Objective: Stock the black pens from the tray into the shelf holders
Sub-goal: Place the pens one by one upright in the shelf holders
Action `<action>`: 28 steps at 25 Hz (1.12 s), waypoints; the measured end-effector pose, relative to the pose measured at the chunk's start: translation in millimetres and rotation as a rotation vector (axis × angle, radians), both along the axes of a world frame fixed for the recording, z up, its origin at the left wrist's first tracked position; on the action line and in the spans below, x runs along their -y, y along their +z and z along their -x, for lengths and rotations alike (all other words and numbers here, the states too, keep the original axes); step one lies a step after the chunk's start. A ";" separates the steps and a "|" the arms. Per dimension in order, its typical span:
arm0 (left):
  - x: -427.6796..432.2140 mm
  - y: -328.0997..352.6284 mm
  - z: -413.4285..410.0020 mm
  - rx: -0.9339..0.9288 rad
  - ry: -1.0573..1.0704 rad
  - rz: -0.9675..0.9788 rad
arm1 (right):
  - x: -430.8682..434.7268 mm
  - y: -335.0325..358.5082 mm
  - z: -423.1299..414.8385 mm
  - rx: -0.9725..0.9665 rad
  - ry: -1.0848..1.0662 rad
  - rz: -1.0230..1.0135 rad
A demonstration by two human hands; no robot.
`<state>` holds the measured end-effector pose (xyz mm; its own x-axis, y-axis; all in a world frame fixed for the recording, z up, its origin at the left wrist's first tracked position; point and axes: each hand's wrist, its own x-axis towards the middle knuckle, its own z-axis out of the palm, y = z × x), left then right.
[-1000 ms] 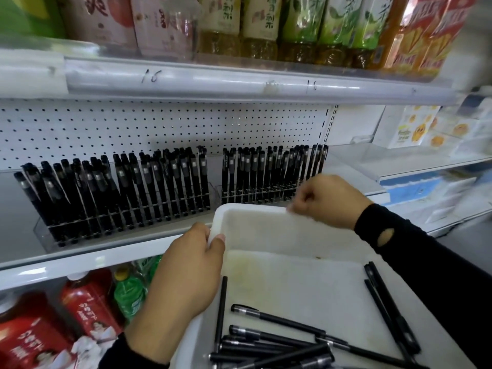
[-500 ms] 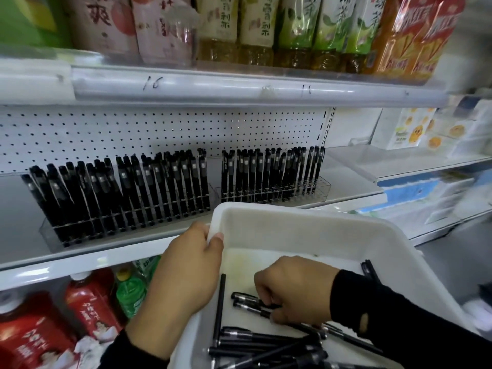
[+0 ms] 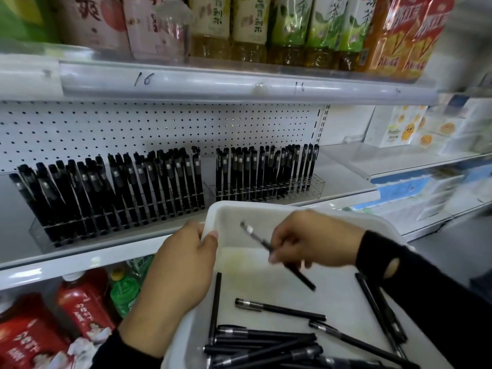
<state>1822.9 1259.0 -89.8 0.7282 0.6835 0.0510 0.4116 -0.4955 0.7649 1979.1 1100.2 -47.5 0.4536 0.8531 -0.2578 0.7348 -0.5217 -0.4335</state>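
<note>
Store shelving fills the view: a white shelf (image 3: 343,182) backed by pegboard (image 3: 133,129), under a price strip (image 3: 213,83) with "16" handwritten in dark ink and a fainter scrawl further right. Drink bottles (image 3: 239,22) stand on the level above, their labels in Chinese characters mostly cut off by the frame; a large 爽 shows on the pink one at the left

At the shelf's left a clear holder (image 3: 40,233) is packed with black pens (image 3: 119,187), standing caps up and leaning a little left, each with a small pale sticker too small to read. Below the shelf stand red bottles (image 3: 82,310) and a green bottle (image 3: 125,291), their print blurred. The left hand (image 3: 181,262) grips the tray (image 3: 266,211) by its left rim, thumb hooked over the edge. The tray is white plastic, held just in front of the shelf. Loose pens (image 3: 266,342) lie in its near half: slim black barrels, capped, with silvery bands. One pen (image 3: 257,237) is raised clear of the tray floor, tilted and motion-blurred, its upper end pointing left. Behind it on the shelf a second holder (image 3: 318,182) carries another row of pens (image 3: 266,171), with open slots at its right end. The right hand (image 3: 314,241) pinches the raised pen between thumb and fingertips, a black sleeve (image 3: 426,288) at the wrist. Two pens (image 3: 380,310) lie along the tray's right side. Far right, boxes (image 3: 404,129) with yellow faces sit on another shelf, text blurred
</note>
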 end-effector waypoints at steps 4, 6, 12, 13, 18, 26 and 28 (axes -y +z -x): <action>-0.8 -2.3 -2.9 -0.006 0.000 0.004 | 4.7 29.2 -43.7 -0.148 -0.290 -0.463; 0.8 -1.8 -3.1 -0.002 0.006 0.013 | 1.2 31.1 -68.8 -0.144 -0.447 -0.647; 3.4 -1.0 -4.2 0.004 0.006 0.020 | -25.3 11.8 -129.3 0.198 -0.667 -0.767; 3.4 -1.0 -4.5 0.005 0.007 0.024 | -30.5 6.7 -135.4 0.267 -0.663 -0.738; 3.4 -2.2 -4.9 -0.005 0.005 0.009 | -51.2 -12.7 -157.9 0.482 -0.675 -0.594; 2.0 -2.8 -6.8 -0.024 -0.002 0.013 | -61.6 -32.7 -168.6 0.407 -0.704 -0.445; 2.3 -1.5 -6.1 -0.024 0.005 0.017 | -64.8 -34.1 -176.3 0.389 -0.710 -0.399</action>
<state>1829.0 1256.7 -91.3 0.7256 0.6878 0.0214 0.4327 -0.4802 0.7630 2155.4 1164.9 -81.6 0.9011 0.3318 0.2791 0.4293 -0.7729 -0.4672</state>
